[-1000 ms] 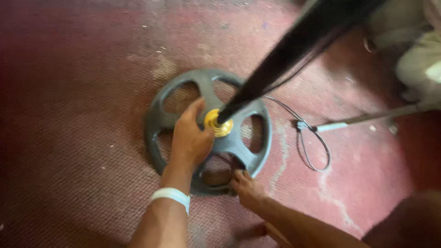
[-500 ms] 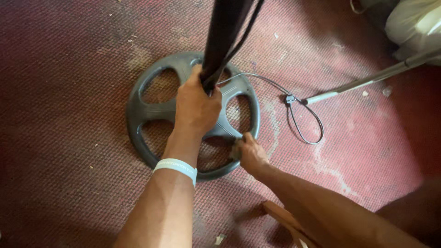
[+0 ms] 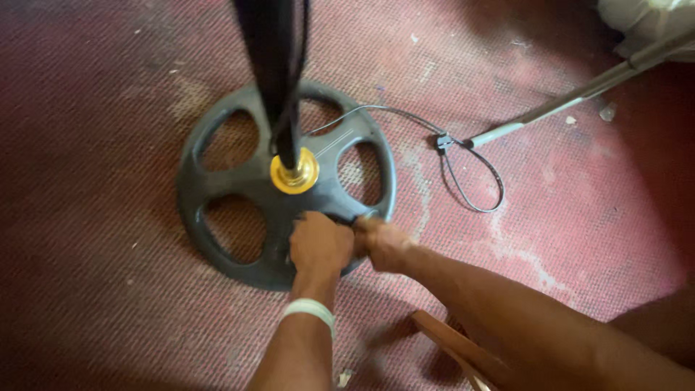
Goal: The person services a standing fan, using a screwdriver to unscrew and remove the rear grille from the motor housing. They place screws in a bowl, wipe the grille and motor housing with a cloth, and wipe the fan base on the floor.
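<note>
1. Down on the worn red floor [image 3: 108, 304] lies a round dark grey base [image 3: 239, 188] with five oval cut-outs, sitting a little left of centre in the view.
2. At the hub of the base a brass-coloured collar [image 3: 294, 172] rings a black pole [image 3: 271, 65], which rises toward 12 o'clock and out of view.
3. Both hands meet at the rim of the base at about 5 o'clock from the collar.
4. The left hand [image 3: 318, 245], with a pale band [image 3: 310, 310] on its wrist, is clenched on the rim there.
5. The right hand [image 3: 384, 242] touches the left, its fingers curled over the rim's edge; what they pinch is hidden.
6. A thin black cable [image 3: 463, 174] runs from the pole toward 3 o'clock and ends in a loop on the floor.
7. Just beside the loop, a grey metal rod [image 3: 572, 98] slants away toward 2 o'clock.
8. A brown wooden piece [image 3: 452, 347] shows at 6 o'clock, under the right forearm.
</note>
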